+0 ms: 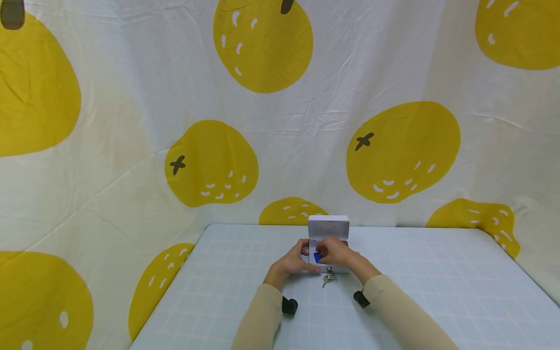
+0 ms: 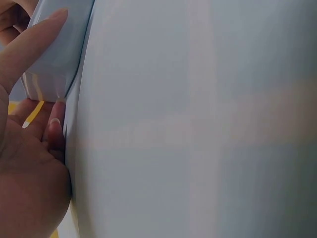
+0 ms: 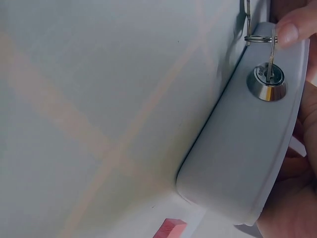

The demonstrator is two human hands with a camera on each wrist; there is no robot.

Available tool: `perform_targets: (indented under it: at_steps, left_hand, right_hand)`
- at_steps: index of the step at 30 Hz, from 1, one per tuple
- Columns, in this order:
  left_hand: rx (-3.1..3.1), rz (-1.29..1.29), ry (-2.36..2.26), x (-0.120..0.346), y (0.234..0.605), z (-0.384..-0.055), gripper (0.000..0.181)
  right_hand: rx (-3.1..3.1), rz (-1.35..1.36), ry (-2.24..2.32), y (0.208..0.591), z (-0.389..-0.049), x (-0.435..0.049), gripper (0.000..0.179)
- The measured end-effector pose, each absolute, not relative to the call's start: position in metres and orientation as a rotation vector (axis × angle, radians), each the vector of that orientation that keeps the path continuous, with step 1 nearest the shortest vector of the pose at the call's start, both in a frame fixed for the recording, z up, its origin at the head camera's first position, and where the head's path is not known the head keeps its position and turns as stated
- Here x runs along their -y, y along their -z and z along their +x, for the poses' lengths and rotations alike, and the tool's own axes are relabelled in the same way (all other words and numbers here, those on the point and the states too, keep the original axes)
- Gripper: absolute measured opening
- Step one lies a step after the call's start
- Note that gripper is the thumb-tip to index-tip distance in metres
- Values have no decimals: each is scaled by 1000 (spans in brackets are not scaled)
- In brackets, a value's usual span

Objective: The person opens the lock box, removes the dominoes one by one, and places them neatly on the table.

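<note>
A small white metal cash box point(image 1: 329, 269) stands on the table with its lid point(image 1: 328, 228) raised. Keys hang on a ring point(image 3: 261, 38) from the round lock point(image 3: 267, 82) in its front wall, one key inserted. My left hand point(image 1: 294, 258) grips the box's left end, thumb point(image 2: 37, 42) along the front and fingers round the side. Inside the box, the curled fingers of my right hand point(image 1: 334, 252) pinch a small flat-looking blue piece point(image 1: 317, 256); its exact kind is hidden. The right hand covers much of the box's interior.
The table point(image 1: 210, 301) has a pale blue checked cover. Close to one end of the box lies a small pinkish-red block point(image 3: 170, 228). Behind the table hangs a white cloth point(image 1: 297, 141) printed with big yellow fruit.
</note>
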State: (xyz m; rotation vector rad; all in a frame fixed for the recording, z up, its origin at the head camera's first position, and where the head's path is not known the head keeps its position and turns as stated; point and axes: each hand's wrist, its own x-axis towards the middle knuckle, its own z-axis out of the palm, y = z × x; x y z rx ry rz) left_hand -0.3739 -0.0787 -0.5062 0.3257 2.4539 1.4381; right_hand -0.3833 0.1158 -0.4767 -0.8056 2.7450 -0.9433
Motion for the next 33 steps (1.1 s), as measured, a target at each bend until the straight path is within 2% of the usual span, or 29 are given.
perform_targets:
  at_steps: [20,33]
  left_hand:
    - [-2440,304,-1463,78,506,-374,88]
    - [-2455,318,-1458,78,507,-374,87]
  right_hand:
    - [-2763,-736,940,481,-385,-108,21]
    - [-2769,-772,984,478,-380,-111,28]
